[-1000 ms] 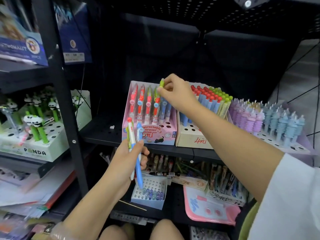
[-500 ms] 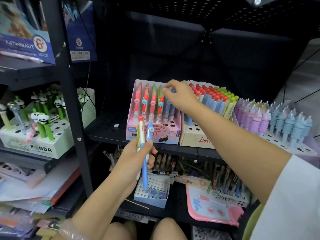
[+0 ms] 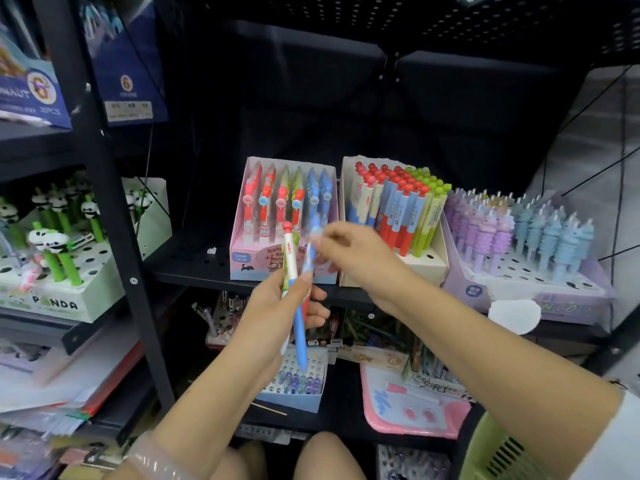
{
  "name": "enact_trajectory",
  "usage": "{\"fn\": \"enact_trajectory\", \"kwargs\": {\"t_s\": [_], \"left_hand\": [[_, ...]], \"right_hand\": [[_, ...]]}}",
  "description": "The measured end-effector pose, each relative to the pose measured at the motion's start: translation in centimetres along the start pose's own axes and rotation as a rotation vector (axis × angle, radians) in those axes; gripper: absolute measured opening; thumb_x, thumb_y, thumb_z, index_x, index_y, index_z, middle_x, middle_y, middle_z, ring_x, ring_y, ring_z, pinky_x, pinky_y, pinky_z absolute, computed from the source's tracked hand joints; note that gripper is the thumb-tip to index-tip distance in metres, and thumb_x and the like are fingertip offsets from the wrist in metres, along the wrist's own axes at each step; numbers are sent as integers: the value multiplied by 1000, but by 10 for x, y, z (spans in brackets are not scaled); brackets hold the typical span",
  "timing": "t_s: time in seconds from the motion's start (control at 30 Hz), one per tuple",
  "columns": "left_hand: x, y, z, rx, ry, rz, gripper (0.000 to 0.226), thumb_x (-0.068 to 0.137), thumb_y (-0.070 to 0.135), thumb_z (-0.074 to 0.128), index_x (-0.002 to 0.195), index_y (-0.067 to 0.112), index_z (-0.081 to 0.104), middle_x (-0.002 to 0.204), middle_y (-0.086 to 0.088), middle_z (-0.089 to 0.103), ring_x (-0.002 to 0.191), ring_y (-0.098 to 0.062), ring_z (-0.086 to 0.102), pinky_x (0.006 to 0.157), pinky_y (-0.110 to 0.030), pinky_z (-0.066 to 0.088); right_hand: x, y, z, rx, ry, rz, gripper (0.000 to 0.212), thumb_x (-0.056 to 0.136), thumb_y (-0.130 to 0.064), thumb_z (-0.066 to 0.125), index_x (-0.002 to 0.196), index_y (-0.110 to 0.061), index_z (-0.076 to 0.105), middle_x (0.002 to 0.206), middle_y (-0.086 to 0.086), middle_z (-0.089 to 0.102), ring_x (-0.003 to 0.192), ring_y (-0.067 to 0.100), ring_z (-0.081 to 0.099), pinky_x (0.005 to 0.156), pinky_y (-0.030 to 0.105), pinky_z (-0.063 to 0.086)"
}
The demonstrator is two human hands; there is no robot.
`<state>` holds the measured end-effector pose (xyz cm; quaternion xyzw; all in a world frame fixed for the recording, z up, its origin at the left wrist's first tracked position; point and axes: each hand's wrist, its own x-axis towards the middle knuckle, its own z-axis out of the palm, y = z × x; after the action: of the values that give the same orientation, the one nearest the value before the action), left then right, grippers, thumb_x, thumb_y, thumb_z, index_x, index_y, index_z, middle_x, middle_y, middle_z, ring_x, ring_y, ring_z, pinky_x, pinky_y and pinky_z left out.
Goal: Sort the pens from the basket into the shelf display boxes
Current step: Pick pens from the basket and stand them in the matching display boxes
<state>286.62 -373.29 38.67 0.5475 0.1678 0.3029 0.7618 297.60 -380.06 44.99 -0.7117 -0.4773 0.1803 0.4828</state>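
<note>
My left hand (image 3: pixel 277 306) holds a small bunch of pens upright in front of the shelf: a white pen with a red cap (image 3: pixel 290 258) and a blue pen (image 3: pixel 302 323). My right hand (image 3: pixel 349 252) pinches the top of the blue pen, which is blurred. Behind them the pink display box (image 3: pixel 242 244) holds rows of red, green and blue pens. Beside it a cream display box (image 3: pixel 426 261) is packed with red- and green-capped pens. A green basket (image 3: pixel 491 448) shows at the bottom right corner.
A purple box of unicorn pens (image 3: pixel 526 289) stands at the right, a white panda pen box (image 3: pixel 62 299) on the left shelf. Below the shelf edge (image 3: pixel 194 275) lie a small white box of beads (image 3: pixel 294 393), a pink board (image 3: pixel 415 410) and mixed stationery.
My right hand has left the top of the pink box, where it set a green pen, and come down to the pens in my left hand. My left hand has risen slightly.
</note>
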Motion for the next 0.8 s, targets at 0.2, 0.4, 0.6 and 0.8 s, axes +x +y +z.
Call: {"fn": "enact_trajectory", "kwargs": {"t_s": [0.2,0.4,0.6,0.8], "left_hand": [[1,-6,-5,48,42,-24,8,96,18,48,99,12,52,59,0,56,38,-8,39,37,-18,35],[3,-6,-7,32,65,-24,14,98,20,42,100,12,54,63,0,54,41,-6,39,39,-17,35],[1,-5,-11,53,68,-17,15,97,13,45,104,15,57,64,4,63,48,-6,47,46,-17,43],[-1,-3,-12,66,80,36,13,94,12,51,102,18,59,67,6,68,52,-6,54,50,-17,47]], "right_hand": [[38,-11,-36,-205,543,-208,15,94,-21,53,103,-9,57,84,-4,61,80,13,63,74,26,53],[58,9,-18,-555,452,-204,18,94,-16,54,105,-2,55,93,11,64,83,22,60,74,35,52],[78,10,-18,-648,350,-26,16,95,-15,51,88,-2,57,79,9,57,72,22,56,57,27,40],[77,11,-14,-744,283,53,24,94,-18,53,76,-3,56,67,4,51,61,16,51,51,22,37]]}}
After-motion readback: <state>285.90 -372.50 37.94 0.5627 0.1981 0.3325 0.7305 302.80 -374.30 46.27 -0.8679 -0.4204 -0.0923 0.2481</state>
